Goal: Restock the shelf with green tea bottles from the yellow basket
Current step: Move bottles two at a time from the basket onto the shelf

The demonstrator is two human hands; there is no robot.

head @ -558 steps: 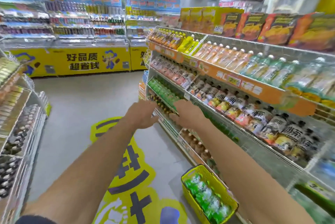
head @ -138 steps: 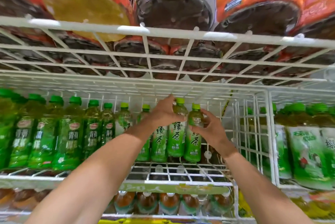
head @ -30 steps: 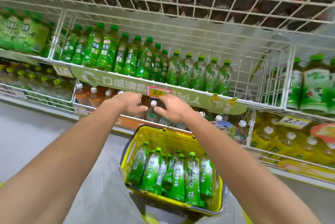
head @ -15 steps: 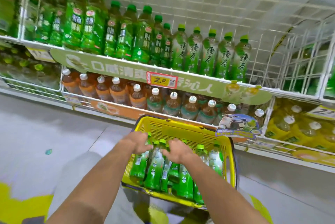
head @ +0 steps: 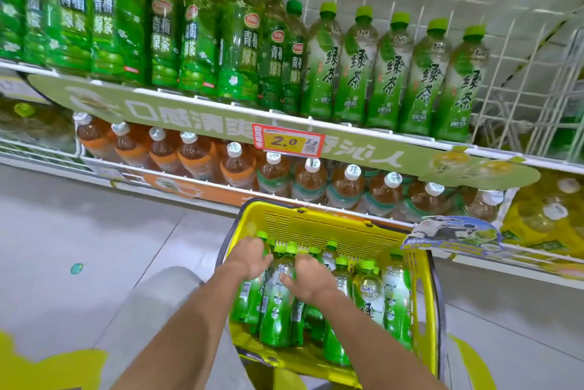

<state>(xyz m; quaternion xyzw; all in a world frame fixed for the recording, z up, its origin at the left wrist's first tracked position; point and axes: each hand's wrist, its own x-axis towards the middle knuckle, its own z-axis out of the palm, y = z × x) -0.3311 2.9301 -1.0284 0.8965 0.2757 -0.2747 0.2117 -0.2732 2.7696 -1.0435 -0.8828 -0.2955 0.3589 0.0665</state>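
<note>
The yellow basket (head: 319,223) stands on the floor below the shelf and holds several green tea bottles (head: 395,291) lying tilted with caps toward the shelf. My left hand (head: 251,255) is down in the basket, fingers curled over a bottle near the left wall. My right hand (head: 308,277) grips another green tea bottle (head: 278,304) in the middle of the pile. On the wire shelf (head: 347,133) above, a row of green tea bottles (head: 388,73) stands upright at the right of darker green bottles.
Bare wire shelf lies right of the standing green tea row (head: 521,98). Brown tea bottles with white caps (head: 313,181) fill the shelf below. A price tag (head: 287,143) hangs on the shelf edge. Grey floor (head: 94,247) spreads to the left.
My head has come nearer the basket and shelf. Both hands have sunk a little deeper among the bottles and closed on them.
</note>
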